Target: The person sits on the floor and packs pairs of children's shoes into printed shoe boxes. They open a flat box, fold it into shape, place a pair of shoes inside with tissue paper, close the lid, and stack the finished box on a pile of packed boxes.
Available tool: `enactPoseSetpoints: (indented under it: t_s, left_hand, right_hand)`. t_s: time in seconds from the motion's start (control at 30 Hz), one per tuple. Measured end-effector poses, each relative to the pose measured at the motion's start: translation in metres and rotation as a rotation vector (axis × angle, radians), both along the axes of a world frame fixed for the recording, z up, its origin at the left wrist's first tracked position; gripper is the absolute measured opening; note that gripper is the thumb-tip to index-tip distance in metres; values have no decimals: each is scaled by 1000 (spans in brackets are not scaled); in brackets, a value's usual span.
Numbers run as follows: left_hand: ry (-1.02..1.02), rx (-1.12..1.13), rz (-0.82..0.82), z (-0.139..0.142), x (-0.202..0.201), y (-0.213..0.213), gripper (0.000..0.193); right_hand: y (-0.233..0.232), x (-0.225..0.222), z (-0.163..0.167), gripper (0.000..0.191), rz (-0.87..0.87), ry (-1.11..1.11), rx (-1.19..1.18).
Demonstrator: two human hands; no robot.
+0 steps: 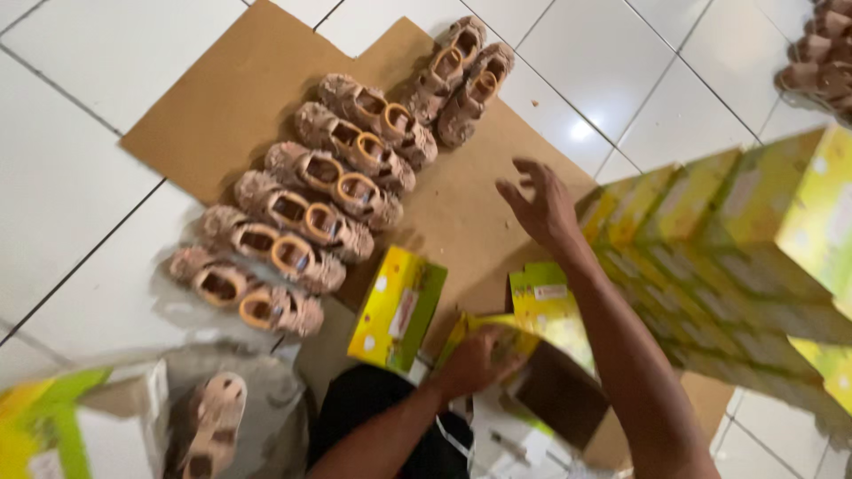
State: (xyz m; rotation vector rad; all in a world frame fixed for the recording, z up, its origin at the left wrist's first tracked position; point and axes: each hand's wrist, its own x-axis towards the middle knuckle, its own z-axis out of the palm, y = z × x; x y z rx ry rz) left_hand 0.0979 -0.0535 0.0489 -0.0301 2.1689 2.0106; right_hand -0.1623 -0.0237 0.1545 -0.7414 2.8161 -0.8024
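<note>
Six pairs of tan sandals point(306, 208) lie unboxed on cardboard point(222, 98) while my left hand point(479, 359) pinches an open yellow shoebox point(546, 310) and my right hand point(541, 208) hovers spread.

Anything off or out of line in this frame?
One thing: the top pair of sandals sits angled and apart from the neat row of sandals on the cardboard sheet. A yellow box lies by itself. The left hand holds an open box; the right hand hovers, fingers spread.
</note>
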Motion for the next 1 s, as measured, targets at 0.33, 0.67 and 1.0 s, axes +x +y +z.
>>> enactPoseSetpoints:
  t_s: [0.33,0.67,1.0]
  left_hand:
    - [109,-158,-26,-56,16,44,60]
    - [-36,-105,-116,-73,17,50,67]
    - [-35,-32,-12,-47,14,31,54]
  right_hand:
    - [-137,-154,-78,58,-63,137,230]
    - [-140,-161,-101,30,-92,197,320]
    - [-40,-123,-74,26,-157,-53,259]
